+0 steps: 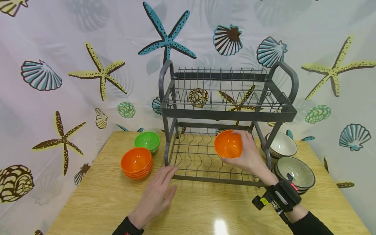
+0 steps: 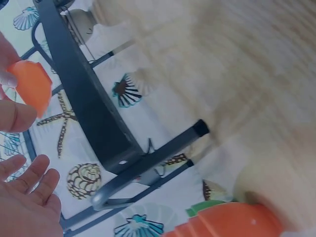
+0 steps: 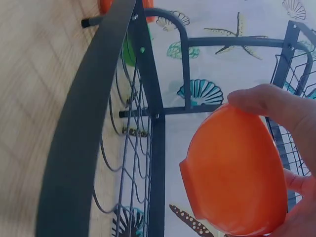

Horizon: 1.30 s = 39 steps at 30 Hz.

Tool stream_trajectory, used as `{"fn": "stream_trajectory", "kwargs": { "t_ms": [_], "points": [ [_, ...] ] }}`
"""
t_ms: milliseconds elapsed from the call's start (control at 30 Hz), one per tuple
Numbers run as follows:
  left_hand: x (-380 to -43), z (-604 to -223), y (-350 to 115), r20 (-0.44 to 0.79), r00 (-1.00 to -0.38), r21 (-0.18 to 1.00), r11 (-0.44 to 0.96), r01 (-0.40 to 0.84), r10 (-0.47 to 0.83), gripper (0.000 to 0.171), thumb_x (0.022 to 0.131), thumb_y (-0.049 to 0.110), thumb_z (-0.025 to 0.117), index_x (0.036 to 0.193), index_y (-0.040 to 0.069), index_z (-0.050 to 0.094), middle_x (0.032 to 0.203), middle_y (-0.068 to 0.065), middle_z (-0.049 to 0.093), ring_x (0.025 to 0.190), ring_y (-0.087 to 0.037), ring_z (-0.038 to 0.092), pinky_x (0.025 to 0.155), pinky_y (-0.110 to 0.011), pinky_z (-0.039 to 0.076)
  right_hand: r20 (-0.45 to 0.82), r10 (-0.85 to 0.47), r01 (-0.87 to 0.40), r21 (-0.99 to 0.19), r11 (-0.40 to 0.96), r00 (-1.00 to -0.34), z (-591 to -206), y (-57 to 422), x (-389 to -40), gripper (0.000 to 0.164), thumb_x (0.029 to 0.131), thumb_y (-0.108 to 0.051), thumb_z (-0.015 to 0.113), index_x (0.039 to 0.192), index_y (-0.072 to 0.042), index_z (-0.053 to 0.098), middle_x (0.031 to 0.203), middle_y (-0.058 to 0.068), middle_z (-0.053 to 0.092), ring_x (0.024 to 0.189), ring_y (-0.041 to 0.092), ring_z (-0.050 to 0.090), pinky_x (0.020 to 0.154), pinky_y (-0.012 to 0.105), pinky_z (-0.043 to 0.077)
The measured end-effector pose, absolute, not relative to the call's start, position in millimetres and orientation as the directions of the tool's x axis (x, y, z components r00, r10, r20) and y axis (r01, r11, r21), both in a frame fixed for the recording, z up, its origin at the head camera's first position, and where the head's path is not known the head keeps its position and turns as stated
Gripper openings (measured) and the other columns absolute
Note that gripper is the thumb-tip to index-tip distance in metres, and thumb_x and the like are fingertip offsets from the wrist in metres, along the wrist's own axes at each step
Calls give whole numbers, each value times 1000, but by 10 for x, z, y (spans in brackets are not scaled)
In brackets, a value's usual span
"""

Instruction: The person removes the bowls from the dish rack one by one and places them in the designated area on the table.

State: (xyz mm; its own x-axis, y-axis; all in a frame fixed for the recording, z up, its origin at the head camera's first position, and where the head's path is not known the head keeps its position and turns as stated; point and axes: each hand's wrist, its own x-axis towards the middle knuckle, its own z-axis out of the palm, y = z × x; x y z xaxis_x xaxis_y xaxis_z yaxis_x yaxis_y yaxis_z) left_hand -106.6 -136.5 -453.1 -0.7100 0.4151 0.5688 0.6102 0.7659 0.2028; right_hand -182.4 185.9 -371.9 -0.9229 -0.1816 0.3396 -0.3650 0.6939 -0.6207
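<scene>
An orange bowl (image 1: 226, 145) is held by my right hand (image 1: 249, 153), thumb and fingers pinching its rim. In the head view it appears over the right part of the dish rack's lower shelf (image 1: 194, 153), its inside turned toward the camera. The right wrist view shows the bowl's rounded outside (image 3: 237, 173) and foot ring, tilted above the shelf wires. My left hand (image 1: 157, 192) is by the rack's front left corner, fingers extended and holding nothing. Left of the rack stand a stack of orange bowls (image 1: 136, 163) and green bowls (image 1: 148, 142).
The dark two-tier dish rack has a wire upper tier (image 1: 229, 94) above the lower shelf. To its right are a white bowl (image 1: 282, 145) and a stack of greyish speckled bowls (image 1: 295, 173), partly behind my right forearm. A patterned curtain (image 1: 88, 29) hangs behind the wooden table (image 1: 97, 202).
</scene>
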Motion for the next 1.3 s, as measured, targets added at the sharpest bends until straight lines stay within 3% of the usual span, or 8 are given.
{"fn": "stream_trajectory", "kwargs": {
  "t_ms": [467,733,967,1300],
  "points": [
    [-1031,-4269,-1127,585,-592,106,671,734,555,71,88,18,77,150,10,43,151,-7,48,141,-25,47,118,-43,44,327,-265,-420,-731,537,-907,-3895,1684,-1364,92,68,-21,91,141,-2,40,136,24,48,113,40,57,84,50,59],
    [-1053,-4196,-999,576,-511,22,614,789,638,54,98,24,65,147,9,47,151,-6,51,145,-24,44,124,-40,36,293,-330,-427,-768,478,-897,-3978,1563,-1276,93,69,-22,91,143,-4,39,135,21,50,115,37,56,86,46,56],
    [-1078,-4209,-925,586,-472,17,572,820,659,51,88,18,78,135,11,59,138,-2,63,139,-22,52,121,-41,40,274,-367,-421,-806,417,-889,-4037,1503,-1247,92,70,-23,90,145,-7,38,138,20,50,116,36,55,85,38,57],
    [-1081,-4213,-887,614,-433,51,514,856,660,23,89,10,75,111,17,68,121,4,69,123,-13,61,120,-37,42,268,-382,-416,-825,383,-884,-4039,1440,-1193,92,72,-23,90,146,-8,37,140,17,51,116,33,56,87,32,58]
  ]
}}
